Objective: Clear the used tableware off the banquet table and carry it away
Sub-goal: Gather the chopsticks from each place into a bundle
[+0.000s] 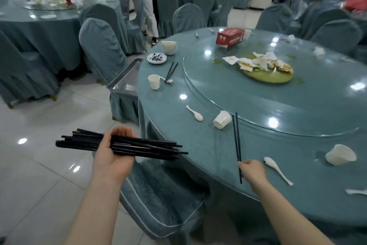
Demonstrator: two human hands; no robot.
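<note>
The left hand (112,153), palm up, grasps a thick bundle of black chopsticks (139,145) beside the round teal-clothed desk (198,145); the right hand (251,171) pinches a pair of black chopsticks (236,137) near one end, their far tips lying against the rim of the glass turntable (258,109); just beside them a white paper cup (222,119) lies tipped, with a white ceramic spoon (195,113) to its left; another white spoon (277,169) lies near the right hand.

A bundle of chopsticks (127,146) is held left of the desk (198,145). On the desk, a cup (222,119) is laid between a spoon (195,113) and a chopstick pair (237,139).
</note>
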